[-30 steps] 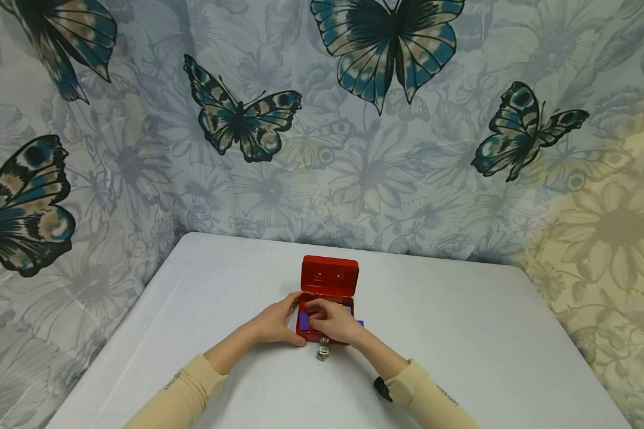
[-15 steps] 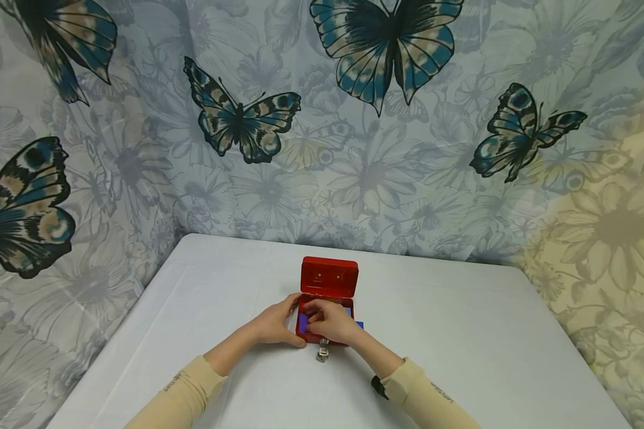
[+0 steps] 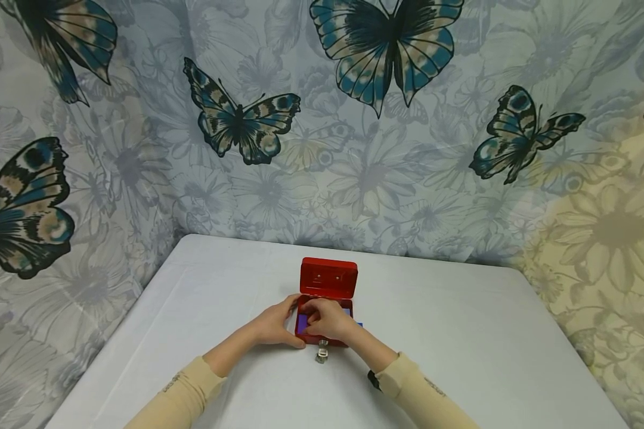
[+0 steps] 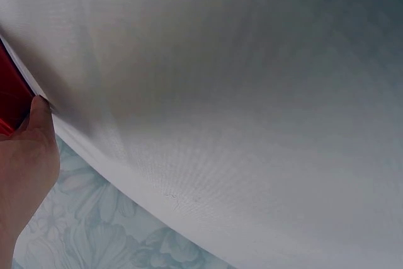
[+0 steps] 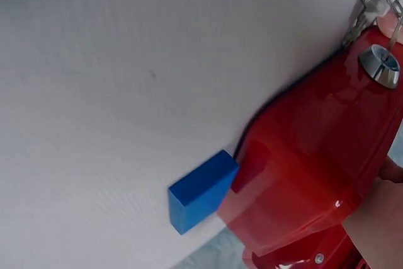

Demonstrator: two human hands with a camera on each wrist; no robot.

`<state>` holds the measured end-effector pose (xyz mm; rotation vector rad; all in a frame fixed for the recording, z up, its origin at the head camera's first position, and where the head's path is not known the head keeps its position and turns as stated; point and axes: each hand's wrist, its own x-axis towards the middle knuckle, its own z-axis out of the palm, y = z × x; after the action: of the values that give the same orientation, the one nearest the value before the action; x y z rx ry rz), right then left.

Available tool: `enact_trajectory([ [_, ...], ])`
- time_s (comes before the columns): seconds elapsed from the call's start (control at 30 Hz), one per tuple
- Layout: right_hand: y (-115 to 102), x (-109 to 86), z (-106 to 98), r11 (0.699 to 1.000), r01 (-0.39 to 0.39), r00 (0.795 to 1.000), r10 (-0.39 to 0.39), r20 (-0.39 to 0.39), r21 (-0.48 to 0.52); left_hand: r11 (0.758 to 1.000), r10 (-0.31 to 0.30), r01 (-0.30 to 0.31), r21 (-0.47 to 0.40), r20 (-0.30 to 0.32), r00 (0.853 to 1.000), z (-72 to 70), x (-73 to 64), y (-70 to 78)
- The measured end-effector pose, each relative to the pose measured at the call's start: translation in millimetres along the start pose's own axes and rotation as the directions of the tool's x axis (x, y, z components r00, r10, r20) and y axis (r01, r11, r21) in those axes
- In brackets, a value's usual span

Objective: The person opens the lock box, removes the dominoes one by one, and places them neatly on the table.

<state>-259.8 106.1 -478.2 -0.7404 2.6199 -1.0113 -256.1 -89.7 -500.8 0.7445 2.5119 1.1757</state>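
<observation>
A red metal cash box (image 3: 328, 279) stands on the white table, its lid raised at the back. My left hand (image 3: 272, 322) holds the box's left side, thumb at the front corner and fingers toward the back. Inside the box, my right hand (image 3: 328, 320) reaches down with bent fingers. Beside its fingertips lies a purple block (image 3: 302, 323). A light blue piece shows in the box behind this hand. Whether the right fingers pinch something I cannot tell. Keys (image 3: 321, 354) hang from the lock (image 5: 380, 66) on the box's front.
A blue rectangular block (image 5: 203, 190) lies on the table against the box's right side, mostly behind my right hand in the head view. The white-covered table (image 3: 445, 333) meets a butterfly-patterned backdrop (image 3: 354, 196) at its far edge.
My right wrist and forearm shift slightly left, while the right fingers stay inside the box. The left hand keeps its place on the box.
</observation>
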Motion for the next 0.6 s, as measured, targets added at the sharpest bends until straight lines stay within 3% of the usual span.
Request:
enact_trajectory([
  [0.6, -3.5, 3.4, -4.0, 0.988, 0.084, 0.996, -0.080, 0.035, -0.131, 1.000, -0.013, 0.013, 0.013, 0.000, 1.000, 1.5, 0.1, -1.9],
])
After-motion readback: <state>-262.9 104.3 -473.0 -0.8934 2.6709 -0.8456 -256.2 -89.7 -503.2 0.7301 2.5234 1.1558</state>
